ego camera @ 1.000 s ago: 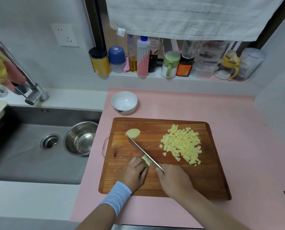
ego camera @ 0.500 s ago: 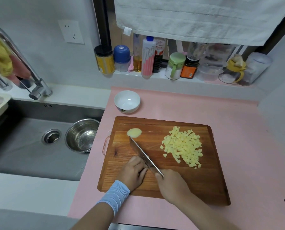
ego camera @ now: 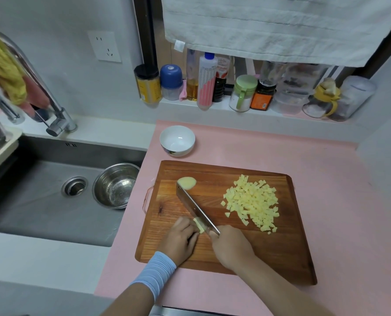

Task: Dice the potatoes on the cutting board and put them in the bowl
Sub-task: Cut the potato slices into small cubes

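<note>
**Knife on potato at the board's near-left corner**

A person's right hand [ego camera: 232, 246] is closed around the handle of a kitchen knife [ego camera: 194, 206]. The handle itself is hidden inside the fist. The blade runs away from the grip, up and to the left across the wooden cutting board [ego camera: 269, 252]. Just left of that grip, the left hand [ego camera: 180, 240], in a pale blue wristband [ego camera: 154, 273], curls its fingers over a small potato piece [ego camera: 199, 224]. It pins the piece against the blade's left face.

Both hands work close to the board's near edge, and bare wood lies open to the right of the knife hand and beyond it. Past the board, the pink counter mat [ego camera: 326, 179] stretches right towards the wall. To the left of the holding hand, the board's edge lies close to the drop into the sink [ego camera: 30, 213], where a steel bowl [ego camera: 115, 166] sits.

A rounded potato end [ego camera: 187, 182] lies at the knife's tip, well ahead of the grip. The pile of diced potato [ego camera: 251, 201] sits to the right of the blade, ahead of the knife hand and apart from it. The white bowl [ego camera: 178, 151] stands off the board beyond its far-left corner, past the blade's tip, with no potato visible in it.
</note>
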`<move>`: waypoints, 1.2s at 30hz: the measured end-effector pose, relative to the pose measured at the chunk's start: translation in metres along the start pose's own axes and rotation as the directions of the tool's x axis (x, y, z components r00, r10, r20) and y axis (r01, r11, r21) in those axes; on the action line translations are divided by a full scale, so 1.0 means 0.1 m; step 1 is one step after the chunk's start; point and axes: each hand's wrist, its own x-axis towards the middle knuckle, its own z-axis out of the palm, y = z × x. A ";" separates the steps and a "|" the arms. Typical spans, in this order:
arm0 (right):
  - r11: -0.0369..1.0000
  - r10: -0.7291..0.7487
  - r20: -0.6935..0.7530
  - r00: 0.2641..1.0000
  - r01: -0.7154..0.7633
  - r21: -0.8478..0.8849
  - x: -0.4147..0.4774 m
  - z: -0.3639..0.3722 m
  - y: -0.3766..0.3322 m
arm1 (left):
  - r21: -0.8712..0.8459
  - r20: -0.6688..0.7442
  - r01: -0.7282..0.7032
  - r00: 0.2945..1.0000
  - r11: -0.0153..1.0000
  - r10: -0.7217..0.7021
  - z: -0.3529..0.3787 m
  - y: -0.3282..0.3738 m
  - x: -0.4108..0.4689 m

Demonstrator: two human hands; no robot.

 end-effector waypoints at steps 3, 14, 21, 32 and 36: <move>1.000 -0.017 -0.001 1.000 0.017 -0.012 -0.02 -0.02 0.01 | 0.001 0.005 0.014 1.000 1.000 -0.014 0.00 0.00 0.00; 0.990 -0.087 -0.037 0.995 0.083 -0.113 -0.36 -0.07 0.04 | -0.029 -0.025 0.033 0.999 0.999 -0.034 -0.01 0.02 0.00; 0.995 -0.004 0.020 1.000 0.006 -0.099 -0.35 -0.03 0.13 | -0.035 -0.039 0.037 0.999 0.999 -0.038 0.02 0.00 -0.01; 0.999 0.050 0.055 0.997 -0.049 -0.024 -0.09 -0.01 0.00 | 0.018 -0.042 0.030 0.999 0.999 -0.030 0.08 -0.07 -0.04; 0.998 0.061 0.055 0.997 -0.061 0.004 -0.07 -0.08 0.02 | 0.072 -0.092 0.131 0.988 0.989 -0.124 0.08 -0.08 -0.07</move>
